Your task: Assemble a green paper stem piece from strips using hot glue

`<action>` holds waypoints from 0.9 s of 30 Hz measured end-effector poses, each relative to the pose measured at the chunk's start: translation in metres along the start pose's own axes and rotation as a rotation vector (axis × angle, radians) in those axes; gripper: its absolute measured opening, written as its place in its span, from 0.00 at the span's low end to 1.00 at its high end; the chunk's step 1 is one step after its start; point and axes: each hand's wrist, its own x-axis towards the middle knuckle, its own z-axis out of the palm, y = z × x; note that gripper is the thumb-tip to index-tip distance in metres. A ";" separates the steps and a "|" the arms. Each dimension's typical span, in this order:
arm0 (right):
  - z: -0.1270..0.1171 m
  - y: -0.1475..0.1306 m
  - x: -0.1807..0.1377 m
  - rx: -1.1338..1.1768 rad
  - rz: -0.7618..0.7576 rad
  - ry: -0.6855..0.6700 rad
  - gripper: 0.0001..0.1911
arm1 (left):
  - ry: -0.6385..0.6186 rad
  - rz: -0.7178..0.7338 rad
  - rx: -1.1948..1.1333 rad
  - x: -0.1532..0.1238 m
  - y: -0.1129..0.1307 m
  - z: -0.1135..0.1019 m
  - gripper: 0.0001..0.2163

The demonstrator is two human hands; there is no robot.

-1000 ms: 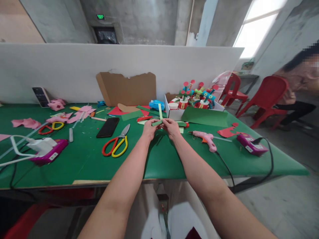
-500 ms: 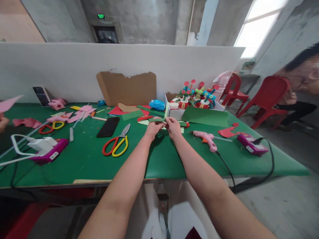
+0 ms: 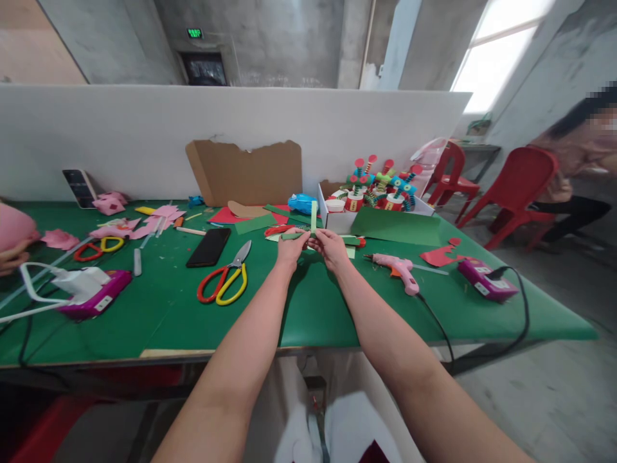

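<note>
My left hand [image 3: 293,249] and my right hand [image 3: 331,248] meet above the middle of the green table, fingertips pinched close together. Between them they hold paper strips: a light green strip [image 3: 313,216] stands upright, and a darker green strip [image 3: 290,236] pokes out to the left past my left fingers. Where the strips meet is mostly covered by my fingertips. Red-handled scissors [image 3: 279,229] lie partly hidden behind my hands. Beyond my right hand stands a white box [image 3: 340,222] of colourful paper figures [image 3: 380,183]. A pink glue gun [image 3: 400,267] rests to the right.
Large scissors [image 3: 231,276] and a black phone [image 3: 209,247] lie left of my hands. Purple power strips [image 3: 488,280] with cables sit at both sides. Green card [image 3: 398,225] leans on the box. A co-worker's hand [image 3: 17,257] holds something pink at far left.
The light green strip has turned more upright and shifted slightly left, and the darker strip now points left. At far left, the co-worker's hand and pink piece have moved further into view.
</note>
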 end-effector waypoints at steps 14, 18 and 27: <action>-0.006 -0.001 0.002 -0.053 0.036 -0.072 0.08 | 0.023 0.066 -0.010 0.003 -0.004 0.001 0.11; -0.004 -0.002 0.002 -0.068 0.041 -0.077 0.09 | 0.047 0.081 -0.035 0.003 -0.005 0.001 0.12; -0.009 0.002 0.005 -0.027 0.038 -0.127 0.08 | 0.058 0.012 -0.071 0.002 -0.005 0.000 0.13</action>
